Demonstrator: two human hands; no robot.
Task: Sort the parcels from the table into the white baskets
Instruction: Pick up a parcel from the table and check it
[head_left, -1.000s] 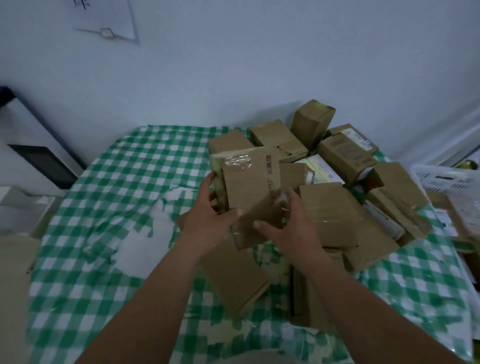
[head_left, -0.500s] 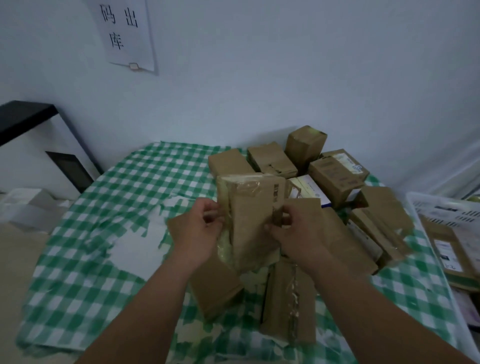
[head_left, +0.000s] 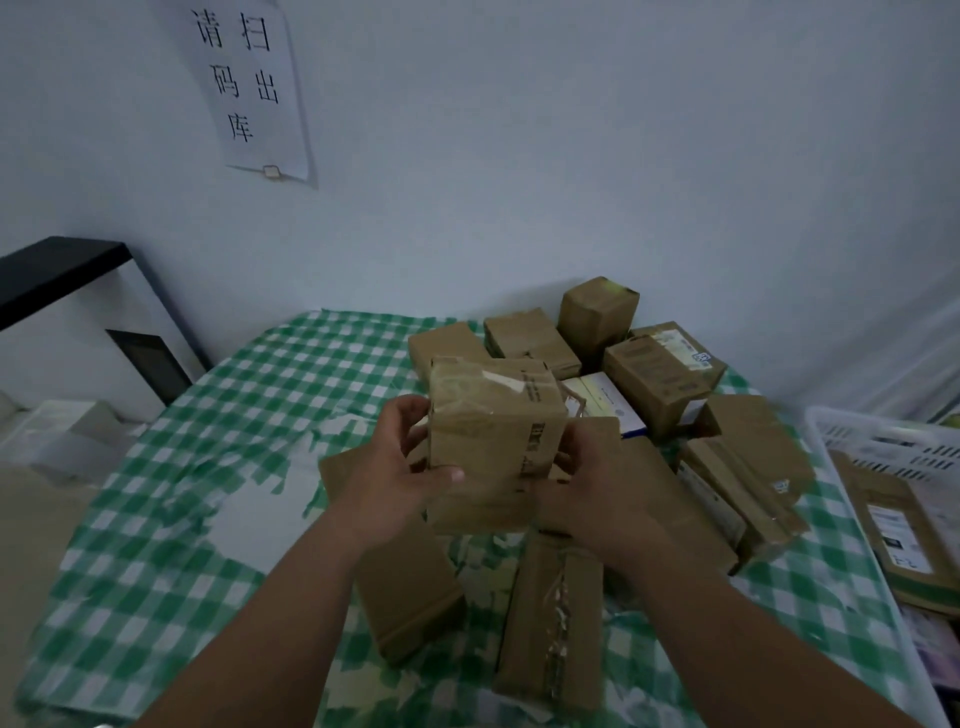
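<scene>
I hold a taped brown cardboard parcel (head_left: 493, 441) above the table's middle, gripped from both sides. My left hand (head_left: 400, 478) clasps its left face, my right hand (head_left: 592, 488) its right face. Beneath and behind it lies a pile of several brown parcels (head_left: 654, 374) on the green-checked tablecloth (head_left: 249, 415). Two more parcels lie nearer me, a flat parcel (head_left: 410, 587) and a long taped parcel (head_left: 556, 623). A white basket (head_left: 852, 493) stands at the right edge with flat parcels (head_left: 893, 530) inside.
A paper sign (head_left: 249, 88) hangs on the pale wall behind the table. A black-and-white cabinet (head_left: 78, 322) stands to the left, with a white box (head_left: 67, 431) on the floor beside it. The cloth's left half is bare and torn in patches.
The held parcel has been turned in my hands, showing a different face, and both hands have shifted their grip. My view has tilted up, showing more of the wall sign.
</scene>
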